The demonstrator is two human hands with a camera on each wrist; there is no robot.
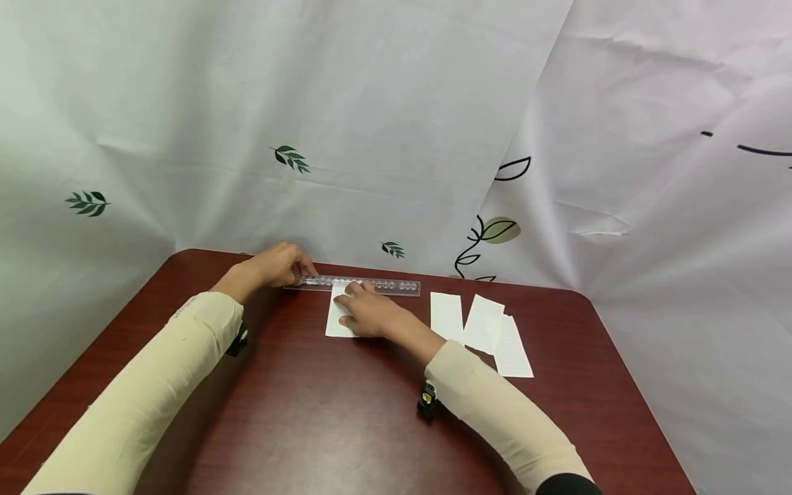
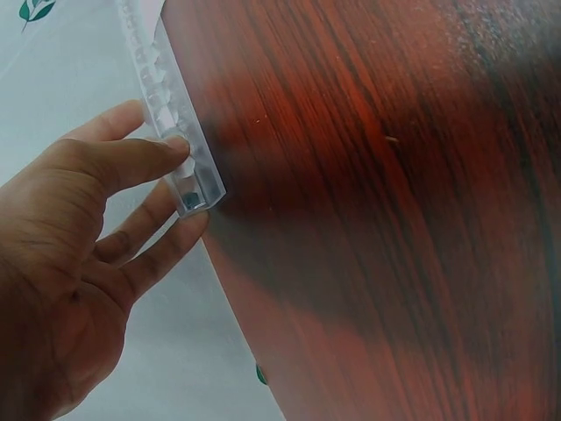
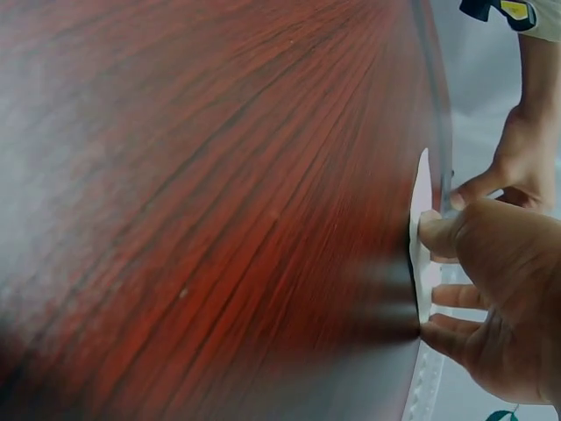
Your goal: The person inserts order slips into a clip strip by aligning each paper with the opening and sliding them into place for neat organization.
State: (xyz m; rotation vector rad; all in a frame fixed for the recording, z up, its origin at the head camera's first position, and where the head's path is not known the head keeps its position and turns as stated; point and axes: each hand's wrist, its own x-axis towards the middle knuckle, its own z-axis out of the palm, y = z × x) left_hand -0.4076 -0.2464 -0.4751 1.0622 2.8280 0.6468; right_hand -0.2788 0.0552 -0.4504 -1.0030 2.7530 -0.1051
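Note:
Near the table's far edge lies a long clear plastic strip (image 1: 405,287) with a row of rounded bumps along it. My left hand (image 1: 281,266) grips its left end; in the left wrist view the thumb lies on top of the strip (image 2: 204,167) and other fingers are at its edge and end. My right hand (image 1: 369,313) rests with spread fingers on a white paper card (image 1: 337,324), whose top edge meets the strip. In the right wrist view, thumb and fingertips touch the card (image 3: 422,189), seen nearly edge-on. The hand covers much of the card in the head view.
Right of my right hand lie three more white paper cards: one apart (image 1: 446,315), a tilted one (image 1: 484,323) and one partly under it (image 1: 512,350). The dark red wooden table (image 1: 297,426) meets a white patterned cloth (image 1: 396,137) behind the strip.

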